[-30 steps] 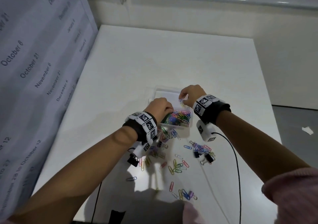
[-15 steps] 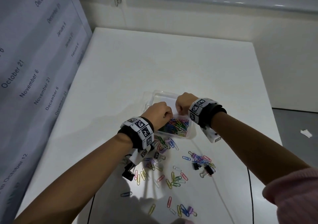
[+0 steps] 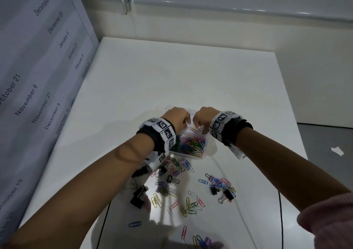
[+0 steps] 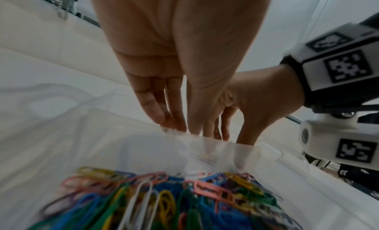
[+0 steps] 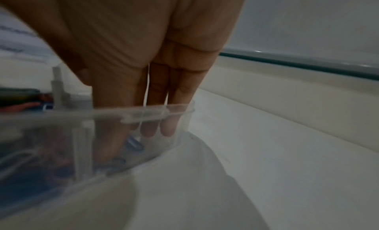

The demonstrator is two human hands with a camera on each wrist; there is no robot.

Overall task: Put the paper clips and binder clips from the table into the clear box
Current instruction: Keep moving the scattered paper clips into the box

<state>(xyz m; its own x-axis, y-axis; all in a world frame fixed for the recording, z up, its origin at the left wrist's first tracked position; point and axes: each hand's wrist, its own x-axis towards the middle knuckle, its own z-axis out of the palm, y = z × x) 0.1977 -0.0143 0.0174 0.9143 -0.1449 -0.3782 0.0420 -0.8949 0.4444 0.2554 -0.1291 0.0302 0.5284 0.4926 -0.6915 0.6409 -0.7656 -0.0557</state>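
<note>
The clear box (image 3: 209,147) stands mid-table; its near compartment is heaped with coloured paper clips (image 3: 191,144) (image 4: 164,201). A few clips (image 3: 193,129) lie in the far compartment. My left hand (image 3: 186,122) (image 4: 178,126) hangs over the divider (image 4: 205,141), fingertips and thumb bunched together; whether they hold anything is hidden. My right hand (image 3: 197,123) (image 5: 147,131) reaches straight-fingered down inside the far compartment, behind the clear rim (image 5: 143,110). Loose paper clips (image 3: 191,204) and black binder clips (image 3: 140,193) (image 3: 228,194) lie scattered on the table in front of the box.
A sheet printed with dates (image 3: 38,95) hangs along the table's left side. A black cable (image 3: 279,210) runs down the table on the right. The white tabletop (image 3: 181,76) stretches beyond the box, and its right edge drops to a grey floor (image 3: 324,172).
Both hands have drawn closer together and dipped toward the far compartment. The right fingers now reach down inside it.
</note>
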